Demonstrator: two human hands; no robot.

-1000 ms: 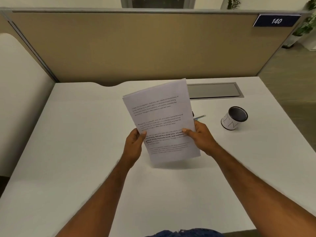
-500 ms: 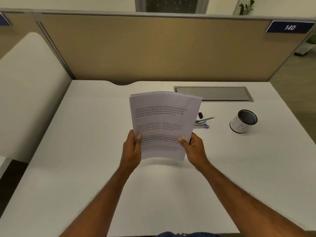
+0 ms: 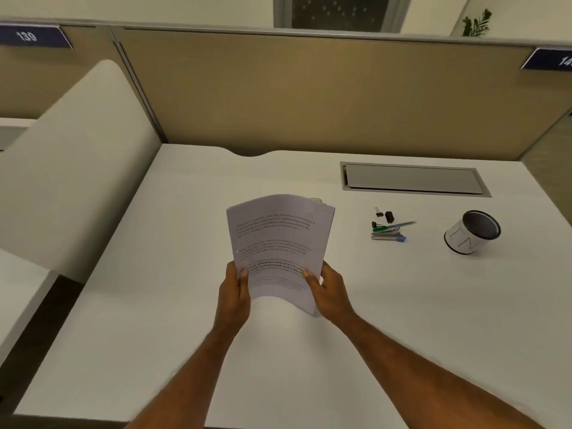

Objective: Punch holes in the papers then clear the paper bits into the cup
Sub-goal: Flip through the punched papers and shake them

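Your left hand (image 3: 233, 292) and right hand (image 3: 328, 292) each grip the papers (image 3: 278, 243), thumbs pressed on the printed front and fingers curled behind. The left holds the lower left edge, the right the lower right edge. The stack stands nearly upright between them, above the counter (image 3: 139, 320). Its bottom edge bows upward and the sheets fan slightly at the top right corner.

Half a second ago the stack looked flatter and its bottom edge straighter. A second ago it leaned to the left with your hands wider apart.

To the right, well apart from the papers, lie the pens (image 3: 391, 230) with two clips (image 3: 383, 214) just behind them. Earlier the papers hid part of that group. Farther right stands the cup (image 3: 472, 232), tilted in this view, its dark mouth showing. Behind it a grey hatch (image 3: 411, 179) sits flush in the counter, and beyond rises the tan partition (image 3: 309, 97).
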